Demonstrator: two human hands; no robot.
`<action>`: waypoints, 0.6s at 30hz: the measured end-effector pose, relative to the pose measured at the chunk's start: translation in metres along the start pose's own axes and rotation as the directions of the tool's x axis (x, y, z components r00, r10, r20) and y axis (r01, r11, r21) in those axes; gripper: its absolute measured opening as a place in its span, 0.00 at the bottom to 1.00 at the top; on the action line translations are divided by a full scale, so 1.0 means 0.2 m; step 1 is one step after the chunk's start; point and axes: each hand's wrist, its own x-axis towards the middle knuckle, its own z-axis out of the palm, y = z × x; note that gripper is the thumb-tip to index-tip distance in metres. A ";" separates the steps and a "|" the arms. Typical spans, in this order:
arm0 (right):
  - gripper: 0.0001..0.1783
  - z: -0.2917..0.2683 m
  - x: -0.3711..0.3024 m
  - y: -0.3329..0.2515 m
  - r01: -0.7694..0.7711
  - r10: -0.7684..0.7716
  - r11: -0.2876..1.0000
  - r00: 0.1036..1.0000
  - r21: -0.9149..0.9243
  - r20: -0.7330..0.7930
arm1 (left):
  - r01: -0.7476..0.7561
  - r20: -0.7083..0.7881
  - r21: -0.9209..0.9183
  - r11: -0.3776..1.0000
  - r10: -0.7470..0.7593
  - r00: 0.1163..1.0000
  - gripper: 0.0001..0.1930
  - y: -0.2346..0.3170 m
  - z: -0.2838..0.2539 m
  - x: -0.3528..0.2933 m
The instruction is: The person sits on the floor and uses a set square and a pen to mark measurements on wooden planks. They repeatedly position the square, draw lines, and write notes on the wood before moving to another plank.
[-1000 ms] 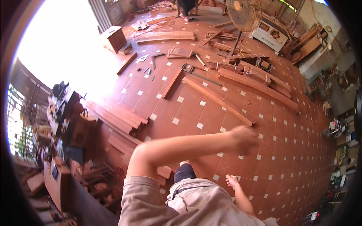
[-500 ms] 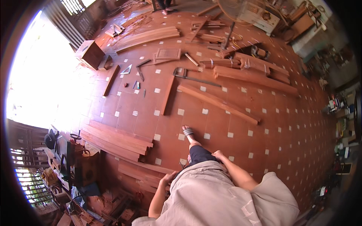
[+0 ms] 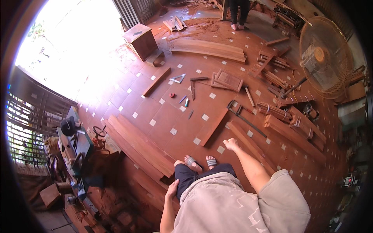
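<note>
My right hand [image 3: 230,144] is stretched out ahead at the end of a bent arm, its fingers curled into a fist with nothing visible in it. It appears above the tiled floor, closest in the view to a long wooden beam [image 3: 248,144] and a shorter wooden board [image 3: 215,127]. My left hand [image 3: 173,188] hangs beside the dark shorts [image 3: 186,179], by my thigh; its fingers are turned away, so their closure is unclear. Left of it lie several long reddish planks [image 3: 142,145], side by side on the floor.
Ahead lie a metal clamp [image 3: 248,118], a set square [image 3: 178,79], a dark L-shaped square [image 3: 193,88] and panelled wooden doors [image 3: 229,80]. A large fan [image 3: 324,56] stands at right, a cluttered workbench [image 3: 75,149] at left. Another person [image 3: 239,13] stands at the far end.
My right hand has swung forward from beside my thigh. The view has turned left, bringing the fan and the other person's legs more fully in. Both my feet now show.
</note>
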 end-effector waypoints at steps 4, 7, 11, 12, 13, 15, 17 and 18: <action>0.29 -0.06 0.39 -0.50 0.019 -0.018 0.999 1.000 0.045 -0.007 | 0.136 0.062 0.013 0.991 -0.136 0.989 0.28 0.34 -0.20 0.17; 0.24 0.06 0.55 -0.85 0.046 -0.044 0.998 0.998 0.048 -0.037 | 0.092 0.075 -0.104 0.990 -0.085 0.994 0.25 0.71 -0.46 0.24; 0.20 0.24 0.49 -1.39 0.095 -0.097 0.992 0.995 0.081 0.021 | 0.089 0.018 -0.021 0.996 -0.089 0.996 0.24 1.32 -0.83 0.25; 0.21 0.28 0.46 -1.54 0.165 -0.172 0.983 0.982 0.084 0.079 | 0.115 0.037 0.028 0.993 -0.116 0.993 0.23 1.46 -0.92 0.24; 0.22 0.31 0.41 -1.70 0.179 -0.192 0.979 0.970 0.099 0.147 | 0.141 0.055 0.080 0.987 -0.145 0.988 0.23 1.59 -1.00 0.25; 0.25 0.34 0.35 -2.03 0.383 -0.397 0.917 0.902 0.110 0.169 | 0.179 0.070 0.133 0.975 -0.190 0.979 0.23 1.81 -1.13 0.28; 0.25 0.33 0.33 -2.36 0.620 -0.622 0.781 0.759 0.079 0.192 | 0.184 0.160 0.131 0.974 -0.204 0.966 0.23 2.00 -1.26 0.32; 0.28 0.30 0.34 -2.51 0.621 -0.597 0.784 0.749 0.010 0.287 | 0.191 0.161 0.146 0.971 -0.214 0.964 0.22 2.10 -1.31 0.36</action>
